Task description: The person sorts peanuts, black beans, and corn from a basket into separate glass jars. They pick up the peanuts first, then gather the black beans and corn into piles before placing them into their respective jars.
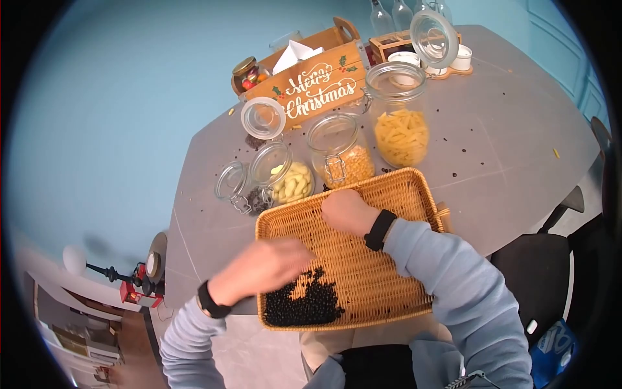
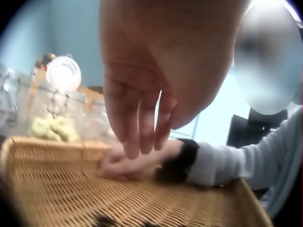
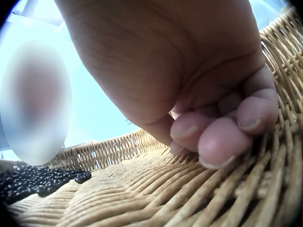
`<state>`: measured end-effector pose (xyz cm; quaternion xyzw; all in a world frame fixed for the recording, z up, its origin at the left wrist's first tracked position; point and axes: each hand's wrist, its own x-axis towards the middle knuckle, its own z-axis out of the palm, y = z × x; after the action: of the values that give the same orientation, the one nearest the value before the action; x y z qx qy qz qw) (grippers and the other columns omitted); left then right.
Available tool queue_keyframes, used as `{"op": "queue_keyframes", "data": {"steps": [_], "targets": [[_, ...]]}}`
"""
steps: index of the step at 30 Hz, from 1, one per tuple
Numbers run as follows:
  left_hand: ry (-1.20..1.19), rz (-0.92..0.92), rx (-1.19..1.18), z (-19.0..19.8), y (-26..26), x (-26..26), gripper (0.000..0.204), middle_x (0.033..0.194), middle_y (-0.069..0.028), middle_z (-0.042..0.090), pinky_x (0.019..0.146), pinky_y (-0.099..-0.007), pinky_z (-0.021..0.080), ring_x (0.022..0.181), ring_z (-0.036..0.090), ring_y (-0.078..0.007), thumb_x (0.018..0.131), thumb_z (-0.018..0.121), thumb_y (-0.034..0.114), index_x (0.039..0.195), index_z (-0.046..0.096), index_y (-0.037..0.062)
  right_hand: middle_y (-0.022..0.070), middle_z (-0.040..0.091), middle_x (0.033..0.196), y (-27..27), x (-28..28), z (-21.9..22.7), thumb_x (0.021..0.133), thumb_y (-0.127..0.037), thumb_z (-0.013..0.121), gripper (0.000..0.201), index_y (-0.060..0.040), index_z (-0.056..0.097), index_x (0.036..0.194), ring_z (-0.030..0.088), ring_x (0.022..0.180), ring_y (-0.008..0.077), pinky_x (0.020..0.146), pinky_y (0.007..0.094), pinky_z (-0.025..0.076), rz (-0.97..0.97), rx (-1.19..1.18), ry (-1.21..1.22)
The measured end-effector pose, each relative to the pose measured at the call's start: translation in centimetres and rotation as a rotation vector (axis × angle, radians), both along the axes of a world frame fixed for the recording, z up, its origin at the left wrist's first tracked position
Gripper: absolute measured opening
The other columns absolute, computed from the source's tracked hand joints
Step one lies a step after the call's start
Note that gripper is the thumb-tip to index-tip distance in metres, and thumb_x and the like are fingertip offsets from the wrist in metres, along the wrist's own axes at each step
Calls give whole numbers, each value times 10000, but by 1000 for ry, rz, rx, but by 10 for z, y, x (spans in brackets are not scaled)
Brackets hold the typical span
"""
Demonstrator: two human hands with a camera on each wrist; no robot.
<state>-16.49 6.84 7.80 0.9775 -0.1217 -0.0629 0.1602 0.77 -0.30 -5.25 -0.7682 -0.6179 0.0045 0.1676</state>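
Note:
A rectangular wicker basket [image 1: 376, 279] sits in front of the person, its far side by the jars. Black beans [image 1: 301, 305] are heaped in its near left corner. The left hand [image 1: 264, 267] hovers over the basket, blurred, just above the beans; in the left wrist view its fingers [image 2: 147, 137] hang down loosely with nothing between them. Inside the basket by the far wall is the right hand [image 1: 346, 211]. Its fingers [image 3: 222, 142] are curled toward the palm, fingertips at the weave, and no object shows in them.
Beyond the basket stand open glass jars holding yellow pasta tubes [image 1: 402, 139], orange kernels [image 1: 353, 167], pale yellow shell-like pieces [image 1: 295, 183] and a dark filling [image 1: 260, 200]. A wooden Merry Christmas box [image 1: 317, 91] is behind them. Stray black beans dot the grey table [image 1: 505, 142].

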Motion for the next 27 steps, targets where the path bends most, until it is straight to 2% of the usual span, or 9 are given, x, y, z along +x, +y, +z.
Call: {"op": "queue_keyframes", "data": {"steps": [3, 6, 7, 10, 12, 14, 15, 16, 27], "targets": [[178, -259, -83, -27, -22, -10, 228, 941, -104, 507, 733, -357, 449, 843, 525, -282, 818, 558, 167, 1018, 561, 57, 97, 629, 661, 0, 1, -2, 682, -142, 581, 116, -63, 666, 678, 623, 630, 266, 521, 381, 482, -4, 13, -14], [200, -301, -56, -46, -27, -24, 269, 1011, -87, 484, 795, -357, 425, 935, 470, -267, 850, 546, 203, 1093, 543, 86, 124, 613, 645, 0, 2, -5, 719, -184, 569, 173, -40, 646, 663, 608, 620, 292, 540, 399, 476, -9, 24, 8], [200, -297, -56, -50, -25, -28, 269, 1011, -87, 484, 795, -357, 425, 935, 470, -267, 850, 546, 203, 1093, 543, 86, 149, 597, 630, 0, 2, -6, 758, -226, 555, 246, -19, 626, 647, 593, 611, 320, 563, 417, 471, -10, 41, 33], [330, -197, -128, -55, -18, -42, 268, 1011, -93, 482, 800, -366, 419, 928, 471, -277, 854, 545, 204, 1093, 531, 85, 150, 598, 636, -1, 3, -1, 762, -223, 551, 248, -12, 624, 655, 593, 615, 321, 567, 421, 471, 16, 8, 52], [296, -200, -159, -56, -14, -50, 239, 955, -96, 484, 728, -364, 434, 867, 484, -278, 856, 533, 224, 1048, 521, 83, 149, 598, 636, 0, 3, -3, 763, -223, 548, 250, -10, 622, 653, 592, 615, 321, 568, 422, 471, 9, 20, 52], [338, -179, -154, -55, -12, -56, 225, 938, -98, 488, 717, -366, 438, 863, 491, -278, 870, 512, 236, 1028, 519, 75, 148, 598, 636, 0, 3, -5, 765, -222, 546, 253, -8, 620, 652, 591, 615, 321, 570, 424, 471, 7, 29, 54], [378, -156, -145, -56, -12, -60, 220, 921, -100, 491, 707, -368, 441, 858, 497, -279, 885, 491, 248, 1007, 517, 66, 121, 605, 631, 1, 3, -5, 717, -177, 568, 173, -32, 638, 653, 601, 601, 292, 527, 400, 474, 9, 32, 22], [379, -154, -145, -57, -10, -64, 220, 921, -100, 491, 707, -368, 441, 858, 497, -279, 885, 491, 248, 1007, 517, 66, 94, 613, 626, 1, 3, -5, 669, -131, 590, 101, -56, 655, 653, 611, 586, 264, 484, 377, 476, 11, 35, -11], [268, -19, -148, -63, -9, -74, 209, 673, -122, 507, 547, -395, 429, 640, 536, -320, 890, 488, 232, 834, 531, 36, 100, 619, 636, 0, 3, -3, 682, -142, 578, 124, -49, 655, 655, 615, 596, 266, 489, 384, 476, 23, 36, -15]]}}
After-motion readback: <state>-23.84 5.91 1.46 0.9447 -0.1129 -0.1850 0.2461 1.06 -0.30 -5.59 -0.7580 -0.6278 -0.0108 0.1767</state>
